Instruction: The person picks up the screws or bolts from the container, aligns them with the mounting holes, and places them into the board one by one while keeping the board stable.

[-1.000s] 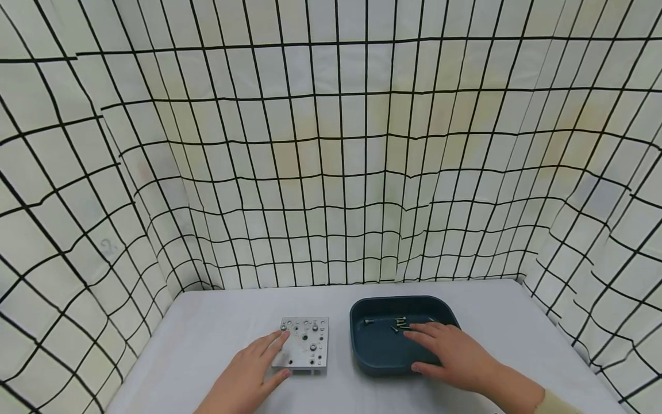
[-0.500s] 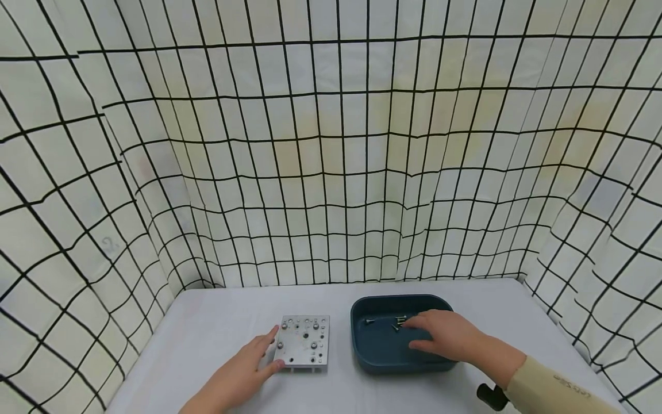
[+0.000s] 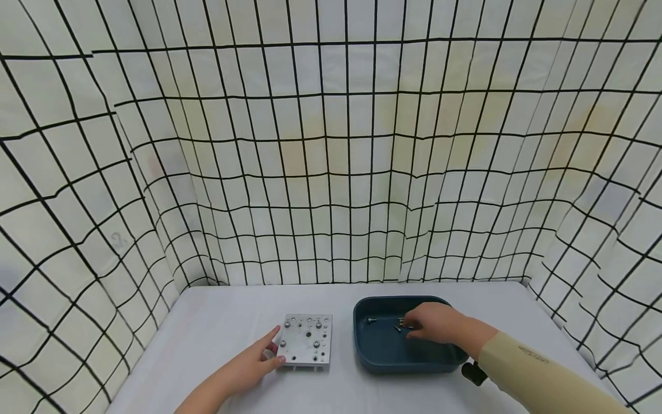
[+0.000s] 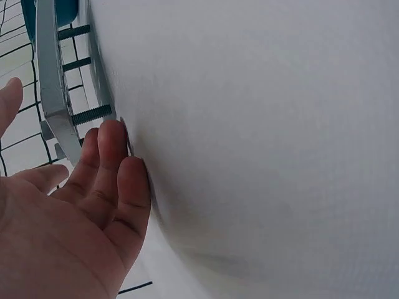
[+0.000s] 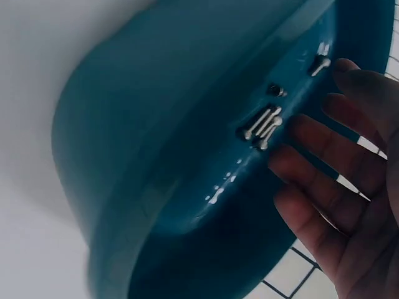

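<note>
A square silver metal plate point(image 3: 305, 340) with holes and bolts stands raised on threaded bolts point(image 4: 91, 114), as the left wrist view shows from the side. My left hand point(image 3: 248, 365) rests at its left edge, thumb by the front-left corner, fingers relaxed with tips down on the tablecloth. A dark teal tray point(image 3: 383, 363) lies to the right of the plate. Inside it, my right hand point(image 3: 434, 323) hovers over several small screws point(image 5: 265, 126). Its fingers bend loosely, and the right wrist view shows nothing between them.
White cloth covers the table point(image 3: 227, 310). White walls with a black grid point(image 3: 331, 172) close off the back and both sides. A small black device point(image 3: 473, 374) sits under the right wrist, by the sleeve point(image 3: 538, 368).
My right hand has moved left and farther into the tray, its fingers now lower at the screws. My left hand has drawn back from the plate's top to its left edge.
</note>
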A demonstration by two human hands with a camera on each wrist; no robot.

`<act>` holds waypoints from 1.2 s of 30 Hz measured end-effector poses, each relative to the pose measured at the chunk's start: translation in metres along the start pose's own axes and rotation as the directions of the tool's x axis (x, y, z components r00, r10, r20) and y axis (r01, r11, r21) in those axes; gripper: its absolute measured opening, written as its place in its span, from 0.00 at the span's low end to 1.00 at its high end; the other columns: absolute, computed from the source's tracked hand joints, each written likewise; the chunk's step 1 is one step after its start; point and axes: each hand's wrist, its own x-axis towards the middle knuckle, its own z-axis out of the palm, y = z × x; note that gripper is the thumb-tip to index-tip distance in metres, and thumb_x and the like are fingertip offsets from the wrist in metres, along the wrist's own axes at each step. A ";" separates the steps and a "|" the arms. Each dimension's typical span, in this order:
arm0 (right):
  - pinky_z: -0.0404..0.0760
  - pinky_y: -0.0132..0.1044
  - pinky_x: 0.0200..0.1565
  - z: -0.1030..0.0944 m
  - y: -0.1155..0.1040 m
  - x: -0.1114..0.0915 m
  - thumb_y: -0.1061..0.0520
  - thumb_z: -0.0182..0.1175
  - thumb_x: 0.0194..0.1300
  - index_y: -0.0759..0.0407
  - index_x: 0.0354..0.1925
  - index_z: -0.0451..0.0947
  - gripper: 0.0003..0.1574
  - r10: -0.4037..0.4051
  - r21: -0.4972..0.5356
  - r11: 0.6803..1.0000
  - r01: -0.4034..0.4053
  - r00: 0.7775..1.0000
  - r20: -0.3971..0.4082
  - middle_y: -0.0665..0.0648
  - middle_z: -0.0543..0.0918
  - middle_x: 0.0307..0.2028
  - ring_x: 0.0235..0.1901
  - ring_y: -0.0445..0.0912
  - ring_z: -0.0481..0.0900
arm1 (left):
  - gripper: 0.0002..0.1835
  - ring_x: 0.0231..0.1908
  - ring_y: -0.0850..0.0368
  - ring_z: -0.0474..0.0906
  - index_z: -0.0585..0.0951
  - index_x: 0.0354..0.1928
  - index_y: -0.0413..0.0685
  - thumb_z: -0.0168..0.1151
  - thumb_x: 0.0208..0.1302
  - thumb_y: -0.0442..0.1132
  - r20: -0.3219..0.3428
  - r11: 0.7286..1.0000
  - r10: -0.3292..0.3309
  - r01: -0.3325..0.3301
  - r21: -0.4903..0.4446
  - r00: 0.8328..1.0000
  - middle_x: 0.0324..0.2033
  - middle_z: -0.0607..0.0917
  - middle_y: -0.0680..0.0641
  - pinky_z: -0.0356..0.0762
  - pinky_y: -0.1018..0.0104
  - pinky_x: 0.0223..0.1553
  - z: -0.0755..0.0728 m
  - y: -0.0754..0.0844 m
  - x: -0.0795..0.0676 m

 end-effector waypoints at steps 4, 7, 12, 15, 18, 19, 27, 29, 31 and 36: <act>0.77 0.36 0.36 0.002 0.003 0.008 0.50 0.69 0.63 0.56 0.46 0.85 0.16 0.012 -0.008 1.000 -0.012 1.000 0.026 0.42 0.81 0.30 0.29 0.33 0.73 | 0.49 0.33 0.56 0.75 0.53 0.77 0.44 0.66 0.63 0.55 0.014 0.999 -0.021 0.021 -0.038 1.000 0.50 0.77 0.45 0.74 0.60 0.34 -0.001 -0.002 0.002; 0.77 0.36 0.36 0.004 0.004 0.015 0.51 0.69 0.63 0.56 0.43 0.85 0.13 0.019 -0.021 1.000 -0.018 0.999 0.038 0.43 0.81 0.30 0.29 0.34 0.74 | 0.49 0.34 0.55 0.75 0.53 0.78 0.44 0.67 0.63 0.53 0.021 0.998 -0.019 0.020 -0.056 1.000 0.49 0.77 0.44 0.73 0.59 0.34 -0.003 -0.003 0.002; 0.78 0.37 0.36 0.006 0.005 0.027 0.52 0.70 0.62 0.53 0.37 0.84 0.07 0.038 -0.042 0.998 -0.036 0.998 0.055 0.42 0.81 0.30 0.28 0.35 0.75 | 0.49 0.35 0.55 0.75 0.53 0.78 0.46 0.68 0.62 0.53 0.028 0.998 -0.033 0.035 -0.058 0.999 0.50 0.77 0.45 0.73 0.59 0.35 -0.003 -0.004 0.003; 0.77 0.38 0.37 0.008 0.006 0.034 0.51 0.70 0.62 0.50 0.35 0.84 0.06 0.075 -0.055 0.996 -0.071 0.994 0.076 0.40 0.80 0.29 0.28 0.35 0.74 | 0.49 0.36 0.55 0.75 0.55 0.78 0.48 0.68 0.61 0.55 0.030 0.997 -0.053 0.055 -0.057 0.998 0.51 0.77 0.45 0.73 0.59 0.36 -0.003 -0.004 0.004; 0.77 0.39 0.38 0.008 0.007 0.039 0.51 0.70 0.62 0.48 0.35 0.84 0.04 0.104 -0.077 0.992 -0.098 0.990 0.090 0.40 0.79 0.29 0.29 0.36 0.74 | 0.49 0.36 0.56 0.75 0.56 0.77 0.50 0.68 0.60 0.56 0.028 0.996 -0.062 0.064 -0.060 0.998 0.51 0.77 0.46 0.73 0.59 0.36 -0.003 -0.003 0.004; 0.77 0.39 0.38 0.007 0.007 0.040 0.51 0.70 0.62 0.47 0.35 0.84 0.04 0.112 -0.084 0.991 -0.104 0.989 0.092 0.40 0.79 0.29 0.29 0.36 0.74 | 0.48 0.36 0.56 0.75 0.56 0.78 0.50 0.68 0.60 0.56 0.032 0.996 -0.059 0.061 -0.062 0.998 0.51 0.77 0.46 0.73 0.59 0.36 -0.003 -0.003 0.004; 0.77 0.39 0.40 0.000 0.005 0.050 0.50 0.70 0.61 0.45 0.34 0.84 0.04 0.167 -0.110 0.982 -0.153 0.977 0.129 0.40 0.79 0.29 0.30 0.37 0.75 | 0.47 0.36 0.55 0.75 0.57 0.77 0.52 0.68 0.61 0.56 0.043 0.998 -0.041 0.043 -0.048 0.998 0.51 0.77 0.46 0.72 0.59 0.36 -0.005 -0.006 0.005; 0.76 0.40 0.40 -0.002 0.004 0.052 0.51 0.71 0.61 0.45 0.33 0.84 0.04 0.174 -0.109 0.981 -0.159 0.975 0.137 0.40 0.78 0.29 0.30 0.38 0.75 | 0.47 0.36 0.56 0.75 0.57 0.77 0.52 0.68 0.61 0.56 0.043 0.998 -0.042 0.044 -0.048 0.998 0.51 0.77 0.46 0.72 0.59 0.36 -0.006 -0.007 0.005; 0.76 0.40 0.39 -0.002 0.003 0.054 0.50 0.71 0.61 0.45 0.32 0.83 0.04 0.184 -0.116 0.979 -0.168 0.972 0.147 0.41 0.78 0.29 0.30 0.38 0.75 | 0.47 0.37 0.56 0.75 0.57 0.77 0.52 0.68 0.61 0.56 0.043 0.998 -0.044 0.046 -0.051 0.998 0.51 0.77 0.46 0.72 0.59 0.36 -0.006 -0.006 0.005; 0.76 0.40 0.38 0.000 0.003 0.055 0.51 0.71 0.61 0.46 0.30 0.82 0.06 0.212 -0.114 0.974 -0.194 0.962 0.174 0.42 0.77 0.27 0.29 0.39 0.74 | 0.47 0.37 0.56 0.75 0.58 0.77 0.53 0.68 0.60 0.57 0.042 0.997 -0.050 0.052 -0.059 0.998 0.51 0.77 0.47 0.72 0.59 0.37 -0.005 -0.005 0.005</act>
